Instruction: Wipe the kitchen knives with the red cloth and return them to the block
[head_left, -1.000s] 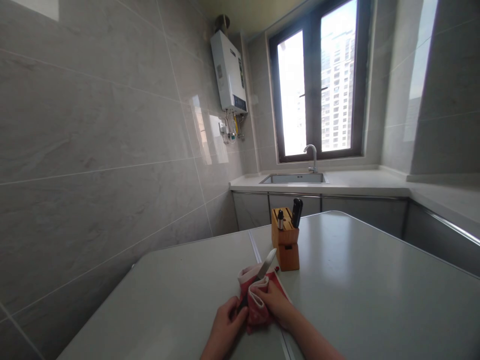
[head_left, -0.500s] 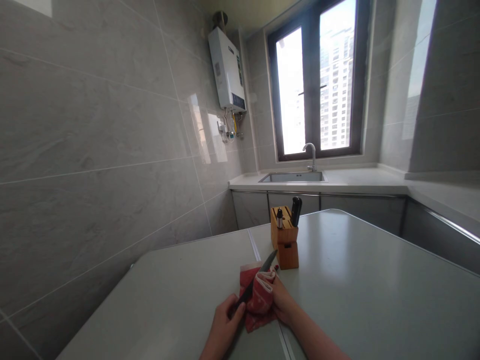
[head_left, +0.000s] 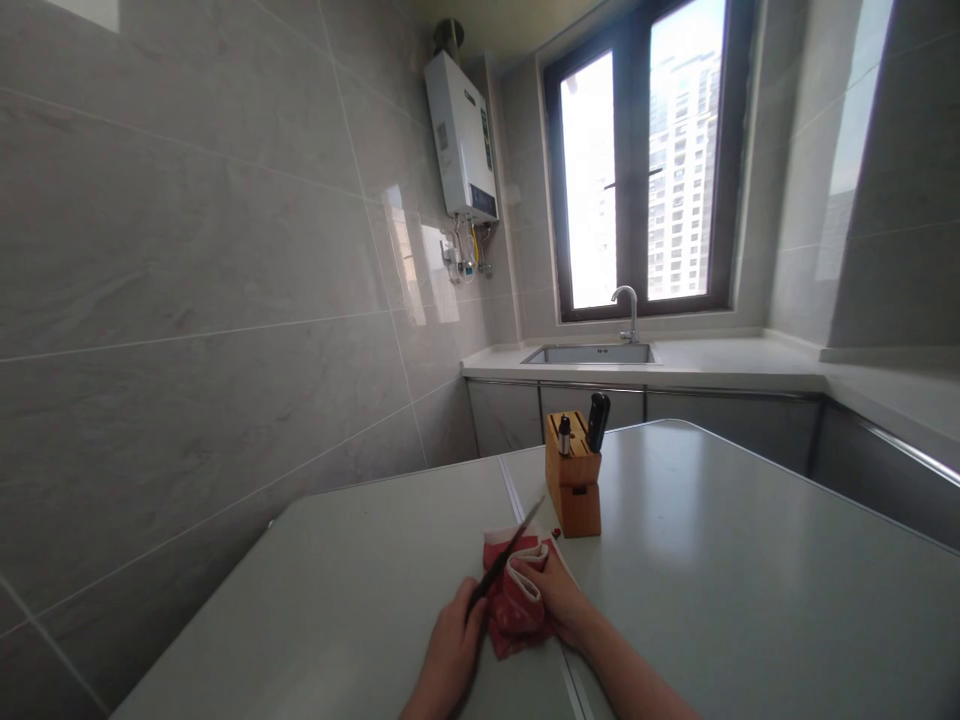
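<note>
My left hand is closed around the dark handle of a kitchen knife, whose blade points up and away to the right. A red cloth with a white edge is bunched beside the blade, and my right hand grips its folded part. Part of the cloth lies flat under the knife. Just beyond my hands stands a wooden knife block. In its top sit a black-handled knife and a smaller black-and-silver handle.
The pale table has a metal seam running under the cloth. Behind it are a white counter, a sink and a faucet. A tiled wall rises at the left, with a water heater in the corner.
The knife has turned, so its blade now appears thinner and nearly edge-on. My right hand has shifted its hold on the cloth, its thumb now over the fold. The view has moved slightly.
</note>
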